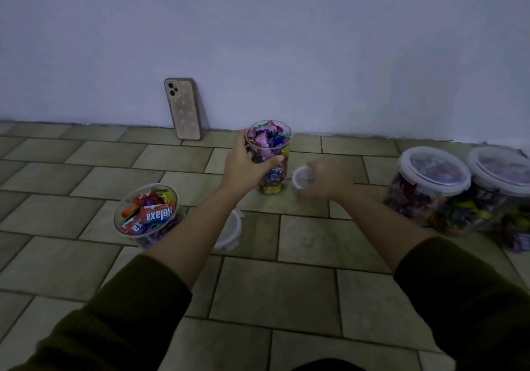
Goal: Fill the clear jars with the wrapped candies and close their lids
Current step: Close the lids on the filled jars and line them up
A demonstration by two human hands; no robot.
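tall clear jar [275,180] brimful of bright candies [268,137], lidless, in left grip [243,167]; right grip [327,181] curled round white lid [301,178]

Your left hand [246,167] grips the tall jar [271,167] and your right hand [325,180] holds the small lid [300,178] just beside it, so only a slit separates them. The floor [286,284] between your forearms lies bare. An open jar [146,216] stands left of your left forearm, and a white lid [231,231] lies under it. Well right of your right hand stand a lidded jar [433,190] and a second lidded jar [502,195].
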